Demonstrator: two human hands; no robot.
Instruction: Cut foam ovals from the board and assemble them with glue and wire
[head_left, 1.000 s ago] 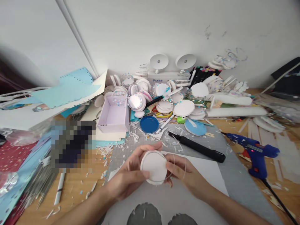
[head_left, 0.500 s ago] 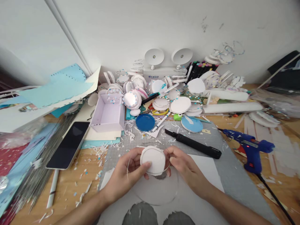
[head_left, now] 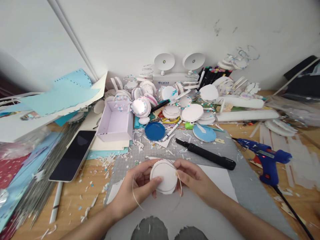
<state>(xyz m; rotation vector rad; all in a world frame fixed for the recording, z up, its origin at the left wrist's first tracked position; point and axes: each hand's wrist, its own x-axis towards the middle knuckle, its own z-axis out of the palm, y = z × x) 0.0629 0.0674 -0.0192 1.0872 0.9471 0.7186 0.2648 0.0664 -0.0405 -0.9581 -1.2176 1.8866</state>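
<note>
My left hand grips a round white disc by its left side, thumb pressed on its face. The disc's rim looks layered. A thin pale wire runs along the disc's edge, and loose loops of it curve out to the left and right. At the right edge my right hand is closed, thumb and finger pinching the wire against the disc. Both hands are above a white sheet with dark round cut-outs, lying on a grey cutting mat.
A black utility knife lies beyond my right hand, and a blue glue gun sits at the right. Past the hands are a blue lid, a lilac box and several piled white discs. A phone lies left among paper scraps.
The disc has come slightly lower and turned its face more fully to me. The wire loop below has shifted, now bowing out at both sides. My right fingers have moved against the disc's right edge.
</note>
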